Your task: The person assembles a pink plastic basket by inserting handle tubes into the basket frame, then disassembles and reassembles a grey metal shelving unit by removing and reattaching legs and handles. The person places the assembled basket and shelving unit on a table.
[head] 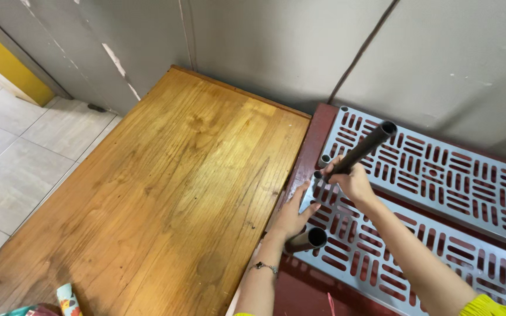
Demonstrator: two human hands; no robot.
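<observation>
My right hand (352, 181) grips a dark metal tube (367, 146), whose lower end sits at the corner socket of the nearer grey slotted plastic shelf panel (382, 251). My left hand (293, 216) lies flat on that panel's corner edge, fingers spread, holding it down. Another short dark tube (308, 240) stands in the panel's near corner, just beside my left wrist. A second grey slotted shelf panel (440, 164) lies behind the first, with a short tube (324, 159) at its corner.
Both panels rest on a dark red surface (311, 146). A wooden tabletop (165, 193) fills the left. Grey walls (300, 41) stand behind. Tiled floor (13, 152) is at far left. A patterned item (68, 299) shows at the bottom edge.
</observation>
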